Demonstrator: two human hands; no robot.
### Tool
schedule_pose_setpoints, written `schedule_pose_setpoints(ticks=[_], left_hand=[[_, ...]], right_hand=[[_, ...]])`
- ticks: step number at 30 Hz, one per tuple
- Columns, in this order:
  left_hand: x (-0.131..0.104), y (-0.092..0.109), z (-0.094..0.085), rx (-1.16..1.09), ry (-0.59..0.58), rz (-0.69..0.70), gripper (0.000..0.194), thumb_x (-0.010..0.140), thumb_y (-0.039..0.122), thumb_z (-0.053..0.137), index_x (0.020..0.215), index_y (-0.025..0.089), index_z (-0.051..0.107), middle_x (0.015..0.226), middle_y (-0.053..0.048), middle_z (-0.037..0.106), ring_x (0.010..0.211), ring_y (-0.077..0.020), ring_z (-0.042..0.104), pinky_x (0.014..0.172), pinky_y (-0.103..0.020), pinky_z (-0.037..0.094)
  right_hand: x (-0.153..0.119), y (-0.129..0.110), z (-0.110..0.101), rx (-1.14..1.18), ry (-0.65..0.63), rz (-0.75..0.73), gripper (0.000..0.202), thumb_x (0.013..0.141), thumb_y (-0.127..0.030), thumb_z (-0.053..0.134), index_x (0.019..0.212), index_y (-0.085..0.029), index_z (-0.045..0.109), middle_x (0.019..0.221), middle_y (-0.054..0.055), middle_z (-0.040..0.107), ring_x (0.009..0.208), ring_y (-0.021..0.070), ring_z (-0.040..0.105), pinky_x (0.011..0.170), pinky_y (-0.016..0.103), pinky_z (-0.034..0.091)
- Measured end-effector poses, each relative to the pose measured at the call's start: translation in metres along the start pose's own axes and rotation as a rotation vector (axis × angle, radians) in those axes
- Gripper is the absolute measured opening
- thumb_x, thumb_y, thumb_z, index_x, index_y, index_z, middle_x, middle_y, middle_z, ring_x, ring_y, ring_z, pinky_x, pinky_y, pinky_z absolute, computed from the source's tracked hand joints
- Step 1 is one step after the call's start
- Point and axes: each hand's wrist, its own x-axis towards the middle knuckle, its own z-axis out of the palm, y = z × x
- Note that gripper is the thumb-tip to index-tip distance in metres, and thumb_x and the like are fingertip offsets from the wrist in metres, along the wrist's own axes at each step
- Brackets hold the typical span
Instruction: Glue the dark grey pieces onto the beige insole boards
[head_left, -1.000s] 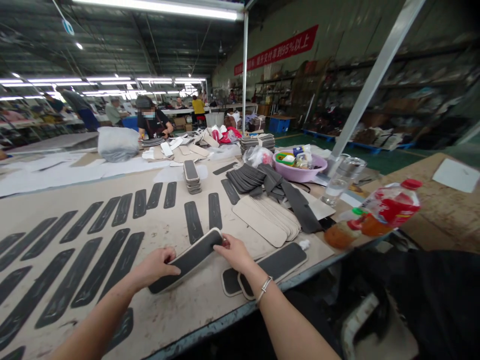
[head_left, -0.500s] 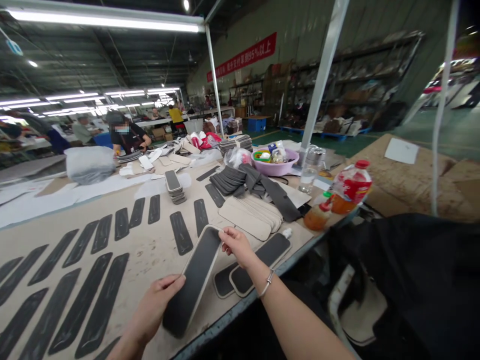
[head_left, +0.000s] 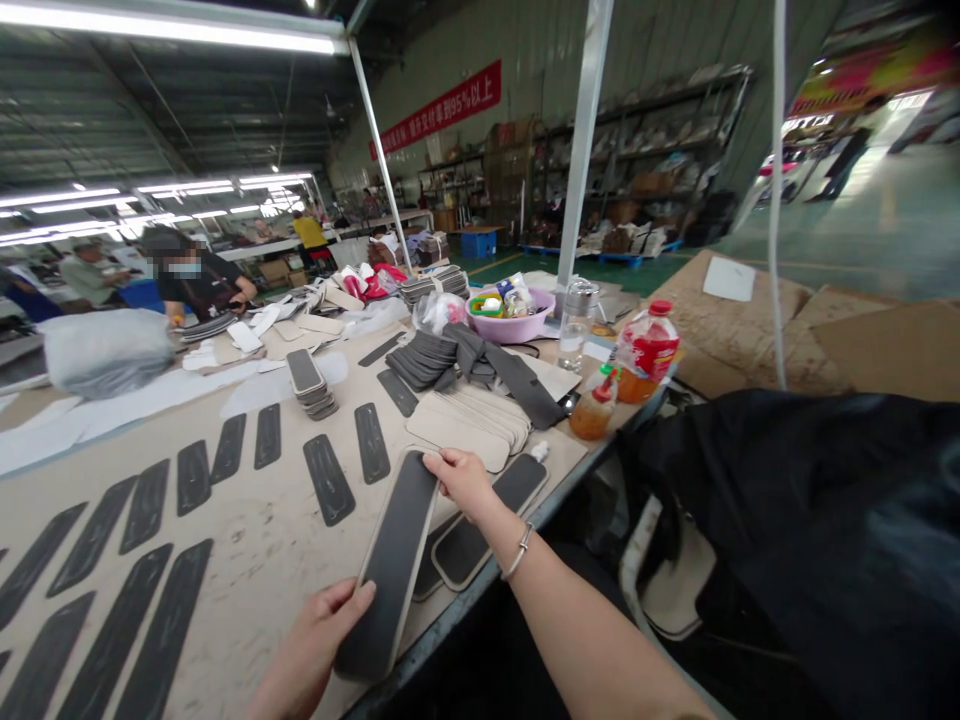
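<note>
A long dark panel with a pale rim and rounded ends is held up, tilted, over the table's front edge. My left hand pinches its lower left side. The fingers of my right hand are closed on its upper right corner. Behind it, two similar rimmed panels lie overlapping on the table. A fanned stack of beige pieces sits just beyond my right hand. Rows of dark strips with glossy streaks lie to the left.
A small stack of panels stands mid-table, near folded dark pieces. Farther back are a purple basin, a glass jar, a red-labelled bottle and a smaller orange bottle. A masked person works across the table.
The view has swung right, so the table things appear farther left. Both hands still hold the panel, which now stands a little more upright.
</note>
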Motion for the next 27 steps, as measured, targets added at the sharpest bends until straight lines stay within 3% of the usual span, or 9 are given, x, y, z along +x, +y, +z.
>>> schedule_pose_setpoints(ticks=[5, 10, 15, 18, 21, 24, 27], left_hand=[[0.001, 0.001, 0.006, -0.008, -0.02, -0.022, 0.039, 0.069, 0.053, 0.065, 0.085, 0.017, 0.069, 0.078, -0.004, 0.072, 0.072, -0.0196, 0.064, 0.068, -0.028, 0.049], [0.021, 0.014, 0.031, 0.141, -0.026, 0.051, 0.038, 0.069, 0.054, 0.061, 0.076, 0.017, 0.066, 0.067, 0.0, 0.067, 0.069, -0.0183, 0.061, 0.064, -0.026, 0.045], [0.053, 0.021, 0.061, 0.468, -0.01, 0.169, 0.033, 0.073, 0.048, 0.052, 0.066, 0.017, 0.061, 0.055, 0.002, 0.057, 0.056, -0.0163, 0.055, 0.054, -0.025, 0.039], [0.069, 0.019, 0.069, 0.718, 0.086, 0.304, 0.023, 0.075, 0.036, 0.05, 0.077, 0.018, 0.064, 0.065, 0.0, 0.062, 0.066, -0.018, 0.059, 0.064, -0.027, 0.042], [0.078, 0.012, 0.07, 0.906, 0.203, 0.421, 0.028, 0.077, 0.033, 0.052, 0.097, 0.018, 0.064, 0.088, -0.006, 0.066, 0.081, -0.0205, 0.062, 0.077, -0.032, 0.045], [0.081, -0.001, 0.061, 0.977, 0.308, 0.543, 0.031, 0.078, 0.031, 0.051, 0.103, 0.016, 0.063, 0.107, -0.01, 0.061, 0.093, -0.0219, 0.06, 0.087, -0.035, 0.046], [0.077, -0.021, 0.041, 0.972, 0.4, 0.656, 0.029, 0.079, 0.032, 0.052, 0.102, 0.019, 0.064, 0.112, -0.009, 0.061, 0.099, -0.0213, 0.06, 0.091, -0.036, 0.048]], right_hand=[[0.001, -0.003, -0.024, -0.069, 0.014, 0.055, 0.035, 0.072, -0.051, 0.054, 0.059, -0.019, 0.051, 0.036, -0.008, 0.038, 0.035, 0.0073, 0.033, 0.039, 0.02, 0.026], [0.001, -0.012, -0.072, -0.611, 0.138, 0.048, 0.021, 0.079, -0.033, 0.049, 0.068, -0.019, 0.062, 0.055, -0.003, 0.057, 0.056, 0.0114, 0.053, 0.055, 0.021, 0.037], [-0.002, -0.015, -0.11, -0.87, 0.243, 0.1, 0.02, 0.076, -0.021, 0.048, 0.063, -0.019, 0.063, 0.072, 0.005, 0.064, 0.076, 0.0196, 0.058, 0.068, 0.028, 0.038], [-0.004, -0.013, -0.11, -1.08, 0.323, 0.131, 0.019, 0.079, -0.026, 0.049, 0.079, -0.018, 0.066, 0.086, 0.009, 0.064, 0.08, 0.0215, 0.058, 0.07, 0.03, 0.039], [0.001, -0.009, -0.097, -1.189, 0.382, -0.031, 0.026, 0.082, -0.031, 0.053, 0.102, -0.018, 0.063, 0.103, 0.011, 0.06, 0.092, 0.0215, 0.056, 0.077, 0.029, 0.04], [0.01, -0.002, -0.079, -1.244, 0.327, -0.15, 0.03, 0.082, -0.033, 0.055, 0.107, -0.017, 0.061, 0.105, 0.011, 0.058, 0.102, 0.0235, 0.05, 0.088, 0.03, 0.037], [0.017, 0.008, -0.064, -1.319, 0.265, -0.131, 0.035, 0.079, -0.036, 0.06, 0.106, -0.014, 0.06, 0.103, 0.013, 0.057, 0.102, 0.0272, 0.048, 0.087, 0.035, 0.037]])
